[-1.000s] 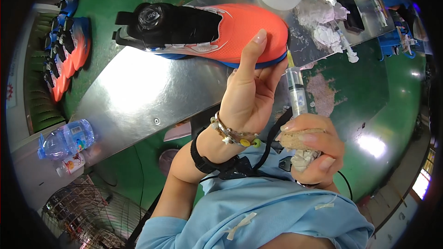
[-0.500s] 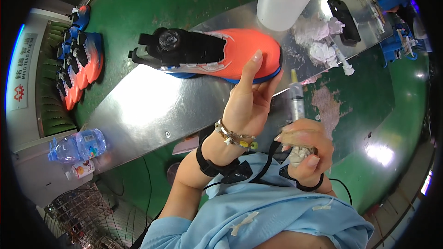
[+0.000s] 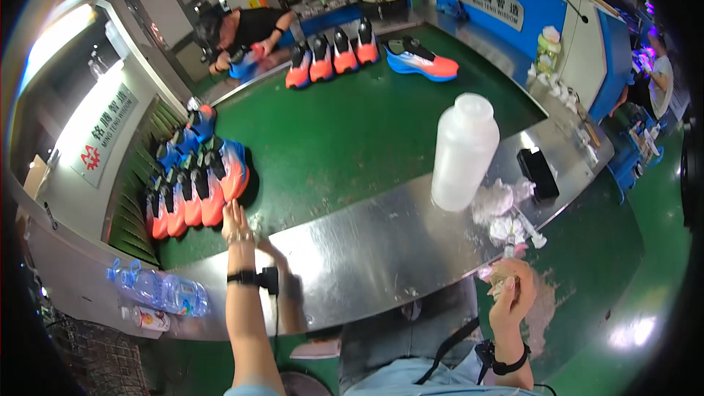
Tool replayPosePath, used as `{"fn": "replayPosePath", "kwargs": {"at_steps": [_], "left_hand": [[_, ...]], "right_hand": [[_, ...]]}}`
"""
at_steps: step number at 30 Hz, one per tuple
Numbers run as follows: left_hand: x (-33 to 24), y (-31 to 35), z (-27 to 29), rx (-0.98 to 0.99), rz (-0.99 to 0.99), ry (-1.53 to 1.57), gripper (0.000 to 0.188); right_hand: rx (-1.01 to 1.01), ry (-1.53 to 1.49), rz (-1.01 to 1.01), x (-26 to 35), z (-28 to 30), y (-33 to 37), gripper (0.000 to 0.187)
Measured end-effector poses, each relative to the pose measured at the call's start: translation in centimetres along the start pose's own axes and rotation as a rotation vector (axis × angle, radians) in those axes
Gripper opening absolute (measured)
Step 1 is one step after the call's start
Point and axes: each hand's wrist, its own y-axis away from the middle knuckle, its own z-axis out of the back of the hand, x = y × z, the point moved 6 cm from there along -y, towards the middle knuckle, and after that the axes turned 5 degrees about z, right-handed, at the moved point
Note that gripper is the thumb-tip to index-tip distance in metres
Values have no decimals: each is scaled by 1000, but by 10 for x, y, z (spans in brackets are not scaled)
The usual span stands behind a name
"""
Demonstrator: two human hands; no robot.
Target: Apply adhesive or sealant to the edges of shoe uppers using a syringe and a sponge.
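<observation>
My left hand (image 3: pixel 236 221) reaches out at the left with fingers stretched up against the toe of an orange and blue sneaker (image 3: pixel 234 176), not wrapped round it. This sneaker is at the right end of a front row of sneakers (image 3: pixel 192 205) with black collars. Low on the right, my right hand (image 3: pixel 513 290) is closed round a syringe (image 3: pixel 508 251) and a crumpled white wad (image 3: pixel 500 284). Only a short part of the syringe shows above the fingers. Beyond the hand lie white crumpled tissues (image 3: pixel 504 229).
A white plastic bottle (image 3: pixel 466 150) stands on the metal table edge (image 3: pixel 367 249). To its right lies a black phone (image 3: pixel 537 174). More sneakers (image 3: pixel 334 55) line the far side, near a person (image 3: pixel 246 37) handling a shoe. Clear water bottles (image 3: pixel 161 290) lie at near left.
My left hand has carried the sneaker from the middle to the row at the left, and its fingers have loosened. My right hand still grips the syringe. The view has tilted up, showing the far side.
</observation>
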Motion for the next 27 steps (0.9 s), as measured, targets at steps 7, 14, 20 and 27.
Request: {"fn": "replayPosePath", "kwargs": {"at_steps": [7, 14, 20, 27], "left_hand": [[-60, 122, -36, 81, 363, -495, 33], [-40, 140, -58, 157, 492, -746, 31], [47, 115, -165, 560, 634, -831, 29], [182, 72, -367, 1156, -284, -1688, 50]], "right_hand": [[-13, -62, -122, -43, -21, -27, 18], [-145, -185, -143, -97, -40, -36, 16], [-166, -293, -282, -113, -38, -11, 22], [-42, 106, 309, -90, -37, -27, 18]]}}
